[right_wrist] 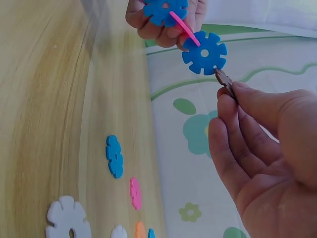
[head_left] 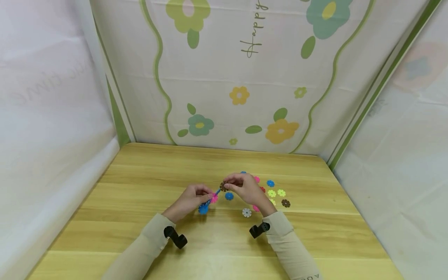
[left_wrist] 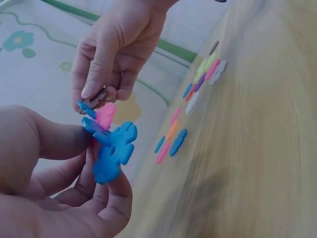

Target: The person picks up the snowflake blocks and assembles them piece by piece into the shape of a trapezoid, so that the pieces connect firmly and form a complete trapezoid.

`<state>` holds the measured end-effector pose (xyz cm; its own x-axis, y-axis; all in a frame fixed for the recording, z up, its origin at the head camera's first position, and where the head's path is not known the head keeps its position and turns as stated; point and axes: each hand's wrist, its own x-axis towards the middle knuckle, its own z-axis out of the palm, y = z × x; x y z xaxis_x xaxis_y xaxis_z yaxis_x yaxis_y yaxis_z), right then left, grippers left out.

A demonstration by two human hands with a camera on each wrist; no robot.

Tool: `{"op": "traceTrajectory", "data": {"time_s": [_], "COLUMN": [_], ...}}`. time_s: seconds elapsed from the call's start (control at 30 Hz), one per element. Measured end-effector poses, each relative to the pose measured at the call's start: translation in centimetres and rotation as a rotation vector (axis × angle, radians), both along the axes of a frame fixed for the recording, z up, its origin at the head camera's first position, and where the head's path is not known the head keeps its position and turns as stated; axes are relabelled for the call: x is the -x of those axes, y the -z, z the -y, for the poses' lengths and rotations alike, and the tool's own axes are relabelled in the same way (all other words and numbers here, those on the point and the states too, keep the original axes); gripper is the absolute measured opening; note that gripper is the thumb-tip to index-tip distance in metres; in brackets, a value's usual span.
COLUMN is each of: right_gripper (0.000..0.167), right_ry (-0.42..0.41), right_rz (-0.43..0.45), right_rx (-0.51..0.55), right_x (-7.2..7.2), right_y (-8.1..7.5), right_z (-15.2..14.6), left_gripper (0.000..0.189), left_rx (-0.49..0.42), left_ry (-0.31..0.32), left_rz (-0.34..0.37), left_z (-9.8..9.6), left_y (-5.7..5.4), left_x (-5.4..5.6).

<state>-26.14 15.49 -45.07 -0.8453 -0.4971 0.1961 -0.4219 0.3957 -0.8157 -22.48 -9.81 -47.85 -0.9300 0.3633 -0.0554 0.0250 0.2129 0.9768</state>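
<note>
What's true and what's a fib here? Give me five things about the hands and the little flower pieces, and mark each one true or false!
1. The right hand pinches a brown piece. True.
2. The left hand holds nothing. False: it holds joined blue and pink pieces.
3. A white piece lies on the table. True.
4. The brown piece lies flat on the table. False: the right hand's fingers hold it up above the table.
5. Every loose piece on the table is blue. False: a yellow piece lies there too.
</note>
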Motion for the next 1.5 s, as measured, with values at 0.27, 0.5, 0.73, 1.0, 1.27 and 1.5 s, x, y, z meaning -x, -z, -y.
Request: {"op": "traceTrajectory", "data": {"time_s": [0.27,0.5,0.73,1.0,1.27,1.5], "right_gripper": [0.016,0.016,0.015,0.018,0.018,0.02], "right_ry": [-0.022,0.022,0.017,-0.042,-0.106,-0.142], "right_rz": [0.007,0.007,-0.006,0.059,0.044,0.081], "right_rx": [0.032,0.087,0.054,0.013,-0.05,-0.015], "right_x": [-0.2,-0.8,-0.8,-0.5,0.0,0.2], "right_y": [0.2,0.5,0.8,0.2,-0.3,-0.1], "right_z": [0.5,1.6,1.6,0.3,-0.1,0.2], "left_gripper": [0.007,0.011,0.011,0.015,0.031,0.024], "left_rx": [0.057,0.074,0.069,0.08,0.061,0.026], "left_ry": [-0.07,-0.2,-0.166,0.034,0.035,0.018], "left_rz": [-0.053,-0.073,-0.055,-0.037,-0.02,-0.044], "left_z": [-0.4,-1.2,-1.3,-0.3,-1.2,-2.4], "left_y": [-0.1,0.1,0.0,-0.1,-0.5,-0.7], "left_x": [-0.6,-0.9,-0.8,-0.3,0.6,1.0]}}
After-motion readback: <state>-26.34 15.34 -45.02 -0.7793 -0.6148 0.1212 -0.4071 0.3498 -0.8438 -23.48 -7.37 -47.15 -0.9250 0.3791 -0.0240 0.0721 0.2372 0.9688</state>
